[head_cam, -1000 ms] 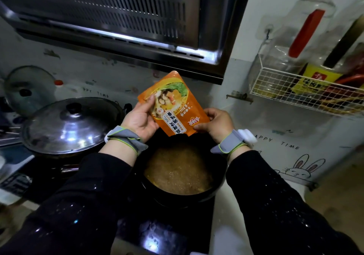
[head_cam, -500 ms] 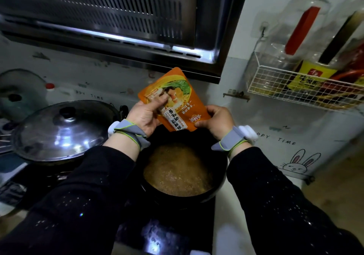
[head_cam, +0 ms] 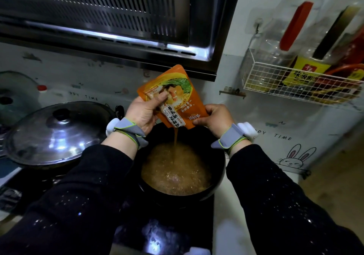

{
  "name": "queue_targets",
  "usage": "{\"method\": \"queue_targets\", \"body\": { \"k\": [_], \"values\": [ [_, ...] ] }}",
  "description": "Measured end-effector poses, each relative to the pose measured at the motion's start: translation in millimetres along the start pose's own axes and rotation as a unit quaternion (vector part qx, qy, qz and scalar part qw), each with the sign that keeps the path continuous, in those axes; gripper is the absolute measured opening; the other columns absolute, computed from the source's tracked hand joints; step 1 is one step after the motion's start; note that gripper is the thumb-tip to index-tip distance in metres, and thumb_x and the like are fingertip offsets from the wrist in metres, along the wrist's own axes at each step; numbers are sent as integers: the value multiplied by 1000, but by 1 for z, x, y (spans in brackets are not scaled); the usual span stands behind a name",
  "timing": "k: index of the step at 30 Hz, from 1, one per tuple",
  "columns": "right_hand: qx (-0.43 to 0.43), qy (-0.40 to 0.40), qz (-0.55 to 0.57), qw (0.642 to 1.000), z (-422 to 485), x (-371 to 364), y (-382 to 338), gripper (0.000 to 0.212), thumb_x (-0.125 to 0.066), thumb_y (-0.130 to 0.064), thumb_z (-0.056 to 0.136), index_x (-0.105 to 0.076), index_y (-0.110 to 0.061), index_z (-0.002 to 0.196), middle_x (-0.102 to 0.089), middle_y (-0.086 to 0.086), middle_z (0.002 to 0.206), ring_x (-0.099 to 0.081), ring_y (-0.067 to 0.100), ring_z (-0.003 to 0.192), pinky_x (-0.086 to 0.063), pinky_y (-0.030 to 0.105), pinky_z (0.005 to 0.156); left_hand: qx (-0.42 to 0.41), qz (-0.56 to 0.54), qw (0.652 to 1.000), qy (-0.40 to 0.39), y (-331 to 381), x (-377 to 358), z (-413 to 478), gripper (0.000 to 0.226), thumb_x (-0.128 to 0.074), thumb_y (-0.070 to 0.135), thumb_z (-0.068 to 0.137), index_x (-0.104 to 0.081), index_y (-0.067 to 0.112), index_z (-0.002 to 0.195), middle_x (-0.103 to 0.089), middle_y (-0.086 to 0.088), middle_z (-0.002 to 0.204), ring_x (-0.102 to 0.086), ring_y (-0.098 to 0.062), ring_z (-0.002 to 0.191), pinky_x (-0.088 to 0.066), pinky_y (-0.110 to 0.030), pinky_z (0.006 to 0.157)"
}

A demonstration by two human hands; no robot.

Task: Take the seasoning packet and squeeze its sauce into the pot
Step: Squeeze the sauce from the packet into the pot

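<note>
An orange seasoning packet [head_cam: 178,95] is held upside down above a black pot [head_cam: 219,178] full of bubbling brown broth. My left hand [head_cam: 142,112] pinches the packet's middle with thumb pressed on its front. My right hand [head_cam: 215,119] grips its lower right corner. A thin stream of orange-brown sauce [head_cam: 175,146] runs from the packet's lower edge into the broth.
A wok under a shiny metal lid [head_cam: 57,134] sits to the left on the dark stove. A range hood [head_cam: 110,24] hangs close above. A white wire rack [head_cam: 299,85] with bottles is on the right wall. A glass lid [head_cam: 15,97] leans at far left.
The packet has tipped lower over the pot and my left thumb has pressed further into it. Sauce now streams out; earlier none was falling.
</note>
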State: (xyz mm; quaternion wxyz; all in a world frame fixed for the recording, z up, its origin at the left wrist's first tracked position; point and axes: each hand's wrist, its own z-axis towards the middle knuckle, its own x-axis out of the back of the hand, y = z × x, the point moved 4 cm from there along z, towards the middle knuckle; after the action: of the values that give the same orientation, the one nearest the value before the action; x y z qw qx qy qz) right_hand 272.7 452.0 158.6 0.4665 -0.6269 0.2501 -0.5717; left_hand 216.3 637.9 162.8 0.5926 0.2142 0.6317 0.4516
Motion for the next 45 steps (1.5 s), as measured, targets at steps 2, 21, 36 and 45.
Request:
{"method": "queue_targets", "body": {
  "k": [2,21,36,45],
  "values": [
    [-1,4,6,1000,0,1,0,31,-80,-8,62,-71,-14,90,-74,10,93,-70,26,82,-56,45,86,-14,1,1000,-2,2,-2,-1,15,-64,5,81,-63,12,95,-76,-1,82,-72,-17,82,-59,-35,76],
    [11,10,10,1000,6,11,-3,26,-81,-7,58,-64,-25,62,-70,1,77,-65,21,71,-56,48,82,-33,12,999,-23,7,-14,-1,44,-35,38,97,-54,5,118,-67,-13,114,-65,-26,107,-53,-40,92],
    [2,-24,57,998,0,16,-3,26,-80,0,59,-66,-21,68,-71,2,79,-69,26,78,-57,45,82,-48,-41,998,-22,16,-18,0,25,-42,18,97,-51,4,116,-72,-7,93,-68,-21,90,-52,-41,93],
    [8,-51,73,996,-5,18,-10,28,-81,2,57,-68,-20,68,-71,-1,75,-67,18,69,-57,37,76,-23,-54,998,-25,24,-22,-10,12,-55,10,89,-62,6,98,-74,-8,88,-69,-23,86,-53,-43,90]
  ]
}}
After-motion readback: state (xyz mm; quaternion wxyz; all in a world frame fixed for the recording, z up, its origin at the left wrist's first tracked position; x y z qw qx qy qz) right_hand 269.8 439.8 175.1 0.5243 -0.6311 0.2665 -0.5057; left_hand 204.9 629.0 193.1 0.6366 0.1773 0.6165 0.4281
